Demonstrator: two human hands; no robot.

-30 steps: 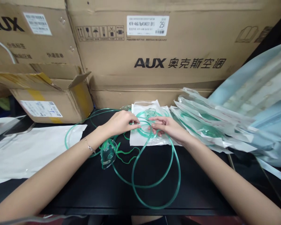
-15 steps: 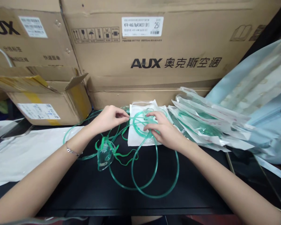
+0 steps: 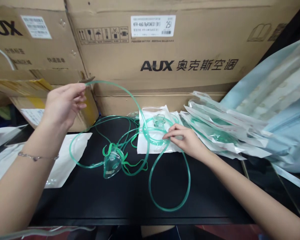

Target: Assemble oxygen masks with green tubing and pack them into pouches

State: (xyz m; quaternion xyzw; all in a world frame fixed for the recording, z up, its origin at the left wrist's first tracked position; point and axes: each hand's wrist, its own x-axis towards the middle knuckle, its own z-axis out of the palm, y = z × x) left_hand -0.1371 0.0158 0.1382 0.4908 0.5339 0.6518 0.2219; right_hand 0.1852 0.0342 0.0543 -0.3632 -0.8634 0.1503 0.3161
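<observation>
My left hand (image 3: pixel 63 105) is raised at the left, fingers pinched on one end of a green oxygen tube (image 3: pixel 130 96) that arcs down to the table. My right hand (image 3: pixel 183 138) rests on the coiled part of the tube, pinching it where it lies on a white sealed pouch (image 3: pixel 153 146). A clear green-tinted oxygen mask (image 3: pixel 112 163) with a green strap lies on the black table (image 3: pixel 102 200) between my arms. More tube loops over the table (image 3: pixel 170 208) in front of my right hand.
A pile of sealed pouches with green masks (image 3: pixel 222 133) leans at the right against pale blue wrapped packs (image 3: pixel 277 100). Large AUX cardboard boxes (image 3: pixel 190 63) stand behind. An open small box (image 3: pixel 40 96) sits at the left. An empty white pouch (image 3: pixel 62 160) lies at the left.
My left hand has lifted up and to the left, pulling a length of tube out of the coil. My right hand stays on the coil over the pouch.
</observation>
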